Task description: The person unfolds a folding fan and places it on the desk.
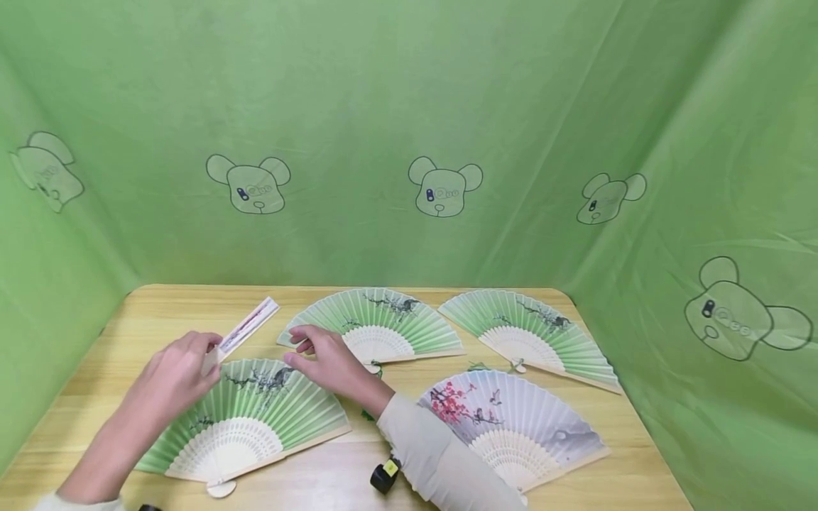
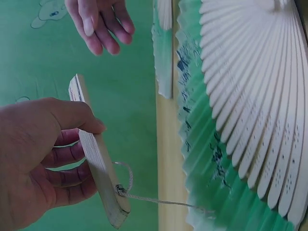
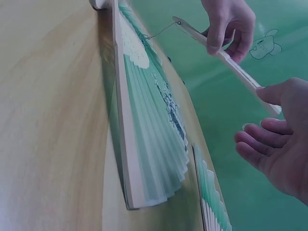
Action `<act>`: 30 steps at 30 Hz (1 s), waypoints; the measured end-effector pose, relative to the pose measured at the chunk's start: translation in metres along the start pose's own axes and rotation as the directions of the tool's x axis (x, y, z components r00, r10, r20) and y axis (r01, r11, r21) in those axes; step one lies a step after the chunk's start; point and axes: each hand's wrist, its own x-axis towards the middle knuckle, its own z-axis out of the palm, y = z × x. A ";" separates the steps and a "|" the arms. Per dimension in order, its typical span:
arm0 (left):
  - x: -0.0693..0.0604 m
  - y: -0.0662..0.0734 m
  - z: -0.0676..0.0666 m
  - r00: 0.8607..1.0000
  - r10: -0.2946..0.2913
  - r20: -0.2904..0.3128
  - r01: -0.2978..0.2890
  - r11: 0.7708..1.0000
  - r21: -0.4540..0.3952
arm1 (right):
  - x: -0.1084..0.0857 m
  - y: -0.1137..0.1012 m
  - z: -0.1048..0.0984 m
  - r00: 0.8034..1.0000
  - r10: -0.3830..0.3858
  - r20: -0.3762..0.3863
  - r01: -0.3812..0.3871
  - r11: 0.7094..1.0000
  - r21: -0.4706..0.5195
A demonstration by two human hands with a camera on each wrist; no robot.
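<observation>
My left hand pinches a folded hand fan between thumb and fingers, holding it above an opened green fan. In the left wrist view, a pale cord hangs from the pivot end of the folded fan. The right hand has its fingers extended near the fan's other end. The left wrist view shows a gap between the right hand and the fan tip. In the right wrist view, the right thumb overlaps that end.
A second green fan and a third lie opened at the back of the wooden table. An opened grey fan with red blossoms lies at front right. Green cloth surrounds the table.
</observation>
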 end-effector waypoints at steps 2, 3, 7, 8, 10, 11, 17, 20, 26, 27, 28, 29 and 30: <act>-0.002 0.004 0.000 1.000 0.000 -0.008 0.000 1.000 0.000 | 0.000 -0.001 0.002 1.000 0.007 -0.005 -0.007 0.999 0.035; -0.003 0.005 0.000 1.000 0.005 -0.017 -0.005 1.000 0.002 | 0.000 -0.001 0.003 1.000 0.010 -0.008 -0.009 0.999 0.053; -0.006 0.011 0.001 0.999 0.021 -0.044 -0.021 1.000 0.010 | 0.000 -0.004 0.006 1.000 0.026 -0.017 -0.023 0.989 0.145; -0.007 0.012 0.002 0.999 0.024 -0.048 -0.023 1.000 0.012 | 0.001 -0.005 0.006 0.999 0.034 -0.020 -0.030 0.985 0.170; -0.008 0.015 0.002 0.998 0.030 -0.058 -0.029 0.999 0.018 | 0.001 -0.006 0.008 0.998 0.050 -0.028 -0.043 0.975 0.218; -0.008 0.016 0.003 0.998 0.031 -0.063 -0.030 0.999 0.018 | 0.001 -0.008 0.009 0.998 0.057 -0.031 -0.048 0.970 0.240; -0.010 0.023 0.003 0.993 0.051 -0.103 -0.048 0.998 0.028 | 0.003 -0.015 0.013 0.989 0.137 -0.050 -0.110 0.928 0.357; -0.012 0.025 0.003 0.992 0.053 -0.116 -0.049 0.998 0.032 | 0.005 -0.016 0.015 0.985 0.165 -0.053 -0.124 0.886 0.447; -0.016 0.029 0.005 0.990 0.042 -0.138 -0.039 0.999 0.026 | 0.012 -0.014 0.022 0.989 0.145 -0.022 -0.087 0.698 0.711; -0.017 0.029 0.006 0.989 0.044 -0.142 -0.041 0.999 0.025 | 0.012 -0.014 0.022 0.989 0.145 -0.016 -0.086 0.665 0.742; -0.017 0.030 0.006 0.988 0.044 -0.145 -0.041 0.999 0.023 | 0.012 -0.014 0.023 0.989 0.149 -0.012 -0.087 0.639 0.764; -0.018 0.030 0.005 0.988 0.045 -0.149 -0.042 0.999 0.024 | 0.012 -0.014 0.023 0.988 0.155 -0.009 -0.089 0.610 0.787; -0.018 0.030 0.005 0.988 0.043 -0.150 -0.040 0.999 0.022 | 0.012 -0.014 0.023 0.986 0.165 -0.007 -0.091 0.577 0.812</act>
